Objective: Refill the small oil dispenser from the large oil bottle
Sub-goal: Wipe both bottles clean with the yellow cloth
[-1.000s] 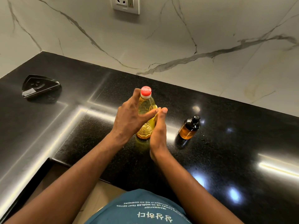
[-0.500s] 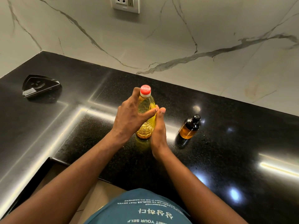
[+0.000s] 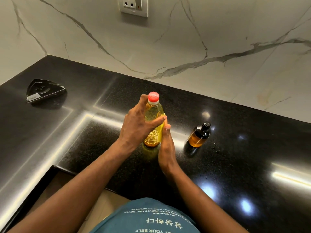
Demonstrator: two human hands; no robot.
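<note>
The large oil bottle [image 3: 154, 121], clear plastic with yellow oil and a red cap, stands upright on the black counter [image 3: 235, 165]. My left hand [image 3: 136, 126] wraps its left side, thumb across the front. Pressed flat against the bottle's right side is my right hand [image 3: 165, 148], fingers straight. The small oil dispenser [image 3: 199, 135], an amber glass bottle with a black top, stands to the right of the big bottle, apart from both hands.
A black triangular holder [image 3: 44, 90] lies at the counter's far left. A marble wall with a socket [image 3: 133, 5] rises behind. The counter's front edge runs close to my body at the lower left.
The bottle's cap has edged slightly up and left in the view. My right hand's fingers have shifted a little along the bottle's side. The dispenser has not moved.
</note>
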